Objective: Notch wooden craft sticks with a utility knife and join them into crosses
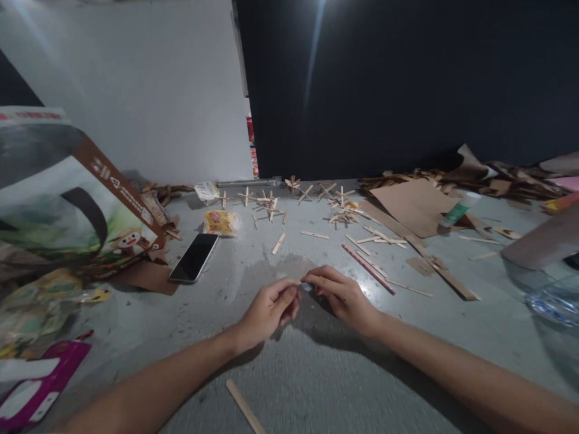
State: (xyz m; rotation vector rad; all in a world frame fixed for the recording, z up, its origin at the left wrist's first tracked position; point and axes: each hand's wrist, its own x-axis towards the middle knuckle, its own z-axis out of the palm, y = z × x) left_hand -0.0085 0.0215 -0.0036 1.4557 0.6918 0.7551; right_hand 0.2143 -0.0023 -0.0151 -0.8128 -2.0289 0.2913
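Note:
My left hand [273, 307] is closed in a pinch above the middle of the table, its fingertips almost meeting those of my right hand [342, 296]. What the left fingers hold is hidden or too small to name. Curled fingers of the right hand grip a small thing with a flat grey-blue part [307, 287] and a hint of yellow; its kind is unclear. Beyond the hands lie loose wooden craft sticks [315, 234] and several star-like shapes of crossed sticks [326, 191]. Close to the right hand rests a red patterned pencil-like stick [368, 269].
A phone [194, 258] and a yellow wrapped packet [221, 223] lie left, beside a large printed bag [76, 199]. Cardboard pieces [409, 208], a green-and-white tube [460, 210] and a clear plastic item [554, 301] are right. One craft stick [244, 407] lies in front.

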